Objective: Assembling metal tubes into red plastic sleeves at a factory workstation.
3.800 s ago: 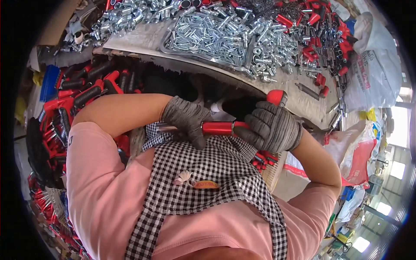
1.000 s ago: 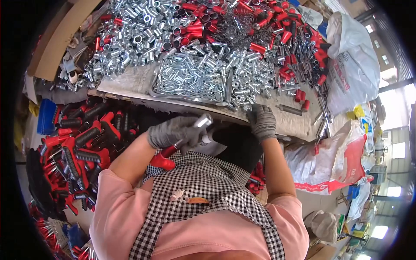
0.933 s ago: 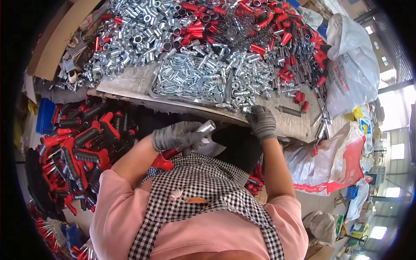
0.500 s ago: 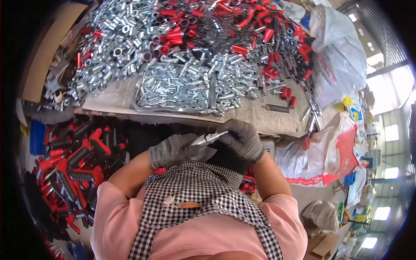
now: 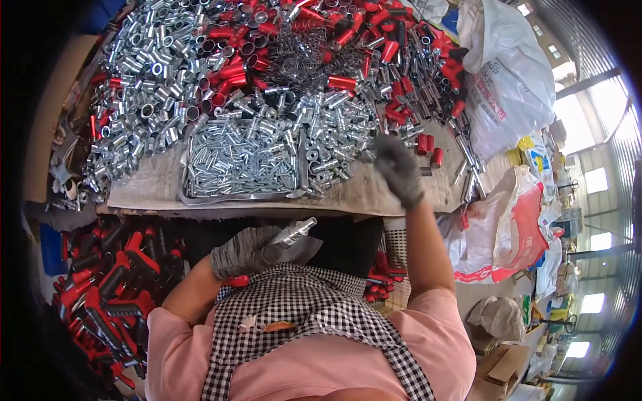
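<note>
- Crowded with metal parts, the bench [image 5: 148, 186] fills the far side of the scene, while a bright workshop hall opens to the right.
- Just off the bench's near edge, in front of the checked apron [image 5: 281, 307], a silver-tipped tool [image 5: 296, 231] points far and to the right.
- Its other part is hidden in the gloved left hand [image 5: 242, 254], whose fingers are clamped around it; a red end [image 5: 235, 281] shows at the near side of that hand.
- Reaching over the bench, the gloved right hand [image 5: 399, 170] is close to the silver fittings [image 5: 331, 150]; it is blurred, so I cannot tell whether its fingers are together or holding anything.
- Left of those fittings, a shallow tray [image 5: 241, 198] holds short silver pins [image 5: 237, 160].
- Farther off lie silver sleeves [image 5: 147, 73] at left, red tubes [image 5: 231, 75] and a tangle of dark wire [image 5: 294, 60] in the middle.
- Right of the right hand are short red cylinders [image 5: 436, 158] and thin metal rods [image 5: 470, 177].
- Near left, red-and-black tools [image 5: 120, 287] are heaped beside the person.
- At right, a white plastic bag [image 5: 495, 93] stands beyond a red-and-white sack [image 5: 505, 234]; a cardboard box [image 5: 503, 366] sits nearer.
</note>
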`<move>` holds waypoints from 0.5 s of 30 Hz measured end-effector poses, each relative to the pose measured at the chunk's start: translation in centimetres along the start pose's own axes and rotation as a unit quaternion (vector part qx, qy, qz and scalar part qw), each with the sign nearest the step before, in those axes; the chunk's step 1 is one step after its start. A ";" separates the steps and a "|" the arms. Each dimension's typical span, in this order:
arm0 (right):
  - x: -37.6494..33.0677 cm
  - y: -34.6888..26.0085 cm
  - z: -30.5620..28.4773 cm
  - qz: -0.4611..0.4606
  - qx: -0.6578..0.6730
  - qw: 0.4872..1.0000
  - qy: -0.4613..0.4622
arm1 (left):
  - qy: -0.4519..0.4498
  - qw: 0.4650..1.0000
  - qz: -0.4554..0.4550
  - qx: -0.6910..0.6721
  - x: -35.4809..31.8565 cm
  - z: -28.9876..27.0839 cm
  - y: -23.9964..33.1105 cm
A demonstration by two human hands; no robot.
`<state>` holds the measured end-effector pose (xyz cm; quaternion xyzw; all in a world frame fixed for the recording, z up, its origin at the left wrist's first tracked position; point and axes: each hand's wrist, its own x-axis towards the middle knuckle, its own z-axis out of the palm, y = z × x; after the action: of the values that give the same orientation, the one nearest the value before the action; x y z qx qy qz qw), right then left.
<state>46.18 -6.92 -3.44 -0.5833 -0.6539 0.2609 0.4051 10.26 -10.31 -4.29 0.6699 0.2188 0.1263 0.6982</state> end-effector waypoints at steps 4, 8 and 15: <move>5.1 7.8 -5.8 -0.080 -0.567 0.820 -0.001 | 0.044 0.999 0.000 -0.029 0.7 -0.4 -1.0; 8.4 10.2 -6.1 -0.035 -0.665 0.742 -0.078 | 0.023 0.996 -0.024 -0.083 0.6 -0.4 -0.5; 9.4 10.7 -6.5 0.004 -0.459 0.888 0.028 | 0.039 0.999 -0.024 -0.023 -0.5 -0.2 -2.3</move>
<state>57.60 3.32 -6.57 -0.7138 -0.6868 -0.0833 0.1087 9.42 -10.51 -6.52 0.6426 0.2586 0.1409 0.7073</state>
